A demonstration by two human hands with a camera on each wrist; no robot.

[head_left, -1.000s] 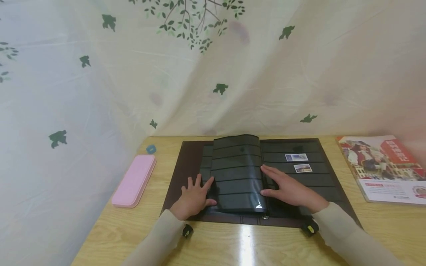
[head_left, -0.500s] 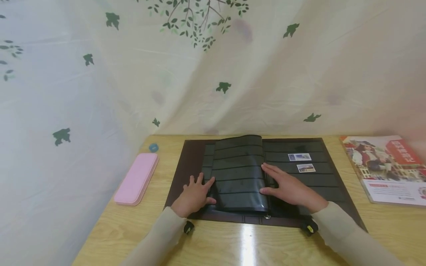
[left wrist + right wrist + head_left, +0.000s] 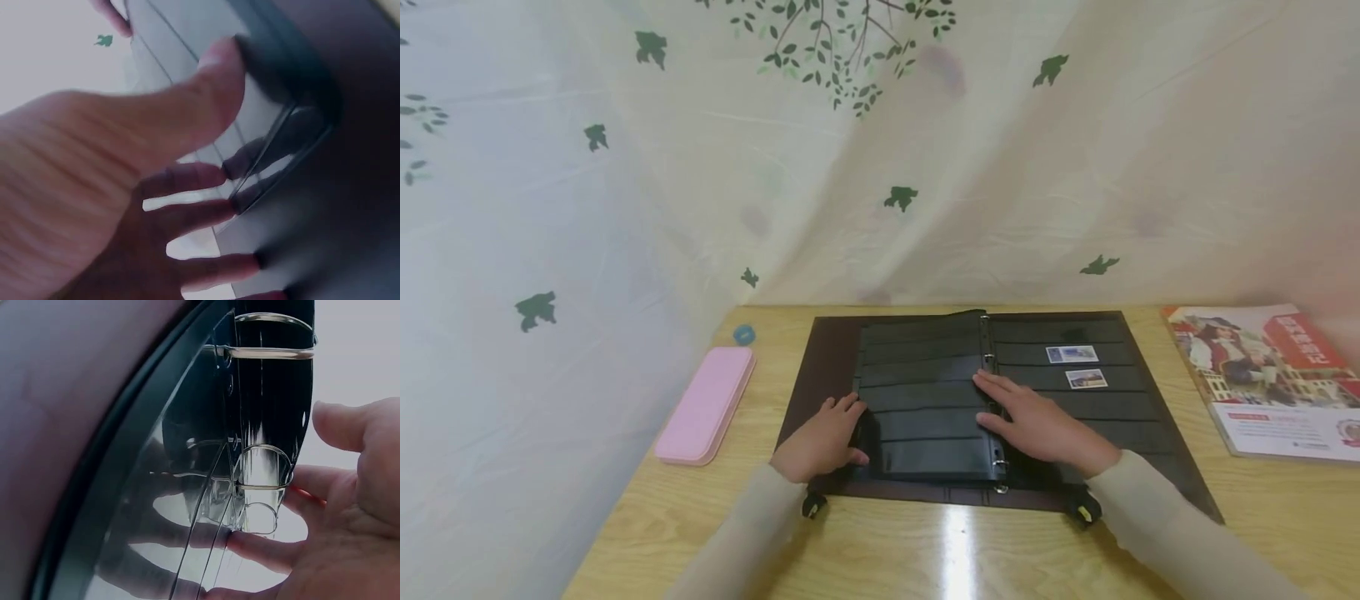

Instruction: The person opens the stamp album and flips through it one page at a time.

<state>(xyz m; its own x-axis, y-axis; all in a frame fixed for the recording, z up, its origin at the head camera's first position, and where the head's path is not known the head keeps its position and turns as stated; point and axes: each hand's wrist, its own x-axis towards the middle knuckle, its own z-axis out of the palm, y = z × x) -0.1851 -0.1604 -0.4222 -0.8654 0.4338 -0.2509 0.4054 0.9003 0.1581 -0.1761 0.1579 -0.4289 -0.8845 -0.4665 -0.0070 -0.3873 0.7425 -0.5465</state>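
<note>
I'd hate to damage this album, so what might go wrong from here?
The right hand rests beside the metal rings; fingers might catch there. The left hand is at the outer edge of the left page, so pressing hard could crease it. The two stamps might slip if the album tilts.

Looks like a home desk corner from where I stand; exact room can't be told. Pale fabric hanging [image 3: 820,183], printed with leafy branches and green bird-like shapes, runs behind and along the left of the light wood-grain tabletop [image 3: 865,550]. Hobby and stationery items on it: open ring binder [image 3: 917,396] with stamp-like pieces [image 3: 1072,354], pink case [image 3: 706,404], colourful book [image 3: 1270,383]. Reads domestic.
</note>
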